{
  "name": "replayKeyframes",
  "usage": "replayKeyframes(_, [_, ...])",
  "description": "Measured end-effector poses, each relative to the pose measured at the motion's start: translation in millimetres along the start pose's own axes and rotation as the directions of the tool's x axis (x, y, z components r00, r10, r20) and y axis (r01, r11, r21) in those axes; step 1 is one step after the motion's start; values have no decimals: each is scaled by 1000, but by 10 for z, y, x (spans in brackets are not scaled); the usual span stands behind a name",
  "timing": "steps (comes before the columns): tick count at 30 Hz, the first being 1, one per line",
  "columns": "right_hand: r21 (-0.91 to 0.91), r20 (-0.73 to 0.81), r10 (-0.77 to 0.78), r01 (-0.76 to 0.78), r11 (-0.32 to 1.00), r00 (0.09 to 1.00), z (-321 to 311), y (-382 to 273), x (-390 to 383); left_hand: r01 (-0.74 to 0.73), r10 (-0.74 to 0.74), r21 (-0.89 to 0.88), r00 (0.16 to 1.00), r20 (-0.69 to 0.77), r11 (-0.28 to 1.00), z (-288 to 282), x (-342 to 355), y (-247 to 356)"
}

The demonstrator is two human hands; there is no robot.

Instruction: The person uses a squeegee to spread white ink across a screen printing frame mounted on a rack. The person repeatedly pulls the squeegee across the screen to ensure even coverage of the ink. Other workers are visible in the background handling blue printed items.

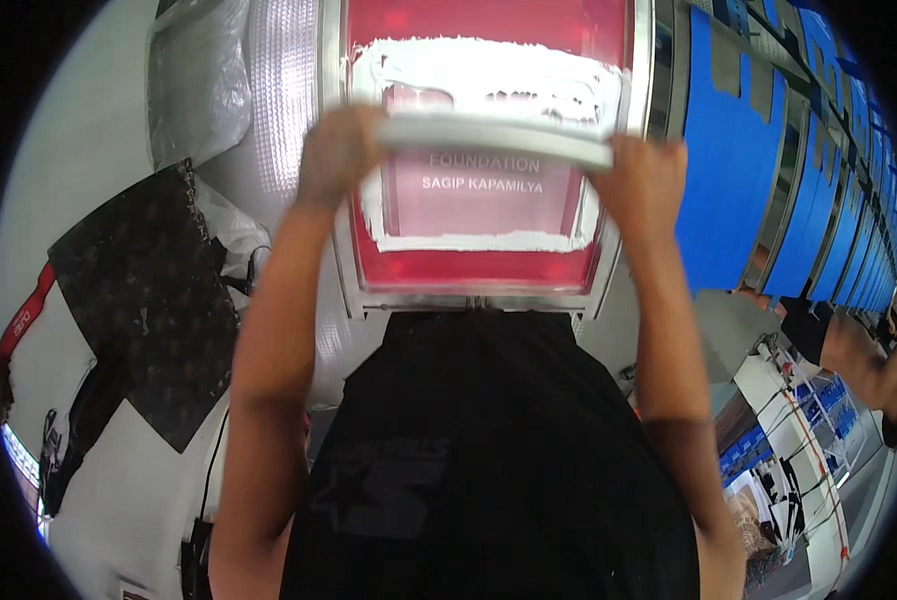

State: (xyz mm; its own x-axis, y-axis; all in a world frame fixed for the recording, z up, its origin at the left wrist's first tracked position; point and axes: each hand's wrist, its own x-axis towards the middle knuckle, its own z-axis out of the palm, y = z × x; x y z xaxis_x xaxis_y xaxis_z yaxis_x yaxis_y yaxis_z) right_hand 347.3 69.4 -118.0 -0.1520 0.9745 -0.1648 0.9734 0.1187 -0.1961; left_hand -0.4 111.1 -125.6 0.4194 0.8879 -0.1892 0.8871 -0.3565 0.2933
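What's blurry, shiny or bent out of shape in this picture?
In the head view, the left hand and the pale bar it grips look smeared, likely by motion; in that same head view, the white lettering on the red screen is noticeably crisper; also in the head view, the clear plastic shows glare, and the blue panels curve toward the right edge.

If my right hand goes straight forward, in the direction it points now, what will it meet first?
Your right hand would probably meet the metal frame's right rail first, though its height above that rail is unclear here.
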Motion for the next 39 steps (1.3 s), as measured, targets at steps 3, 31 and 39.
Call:
replayKeyframes(3, [114,74,45,-53,992,996,217,-181,-1100,2,2,94,999,-35,996,373,-1327,428])
replayKeyframes(31, [37,-80,68,-65,997,994,453,121,122,-42,50,44,977,-209,998,335,89,103])
replayKeyframes(39, [77,389,107,-148,986,915,-233,324,1203,46,-46,6,973,228,999,-293,1207,-153])
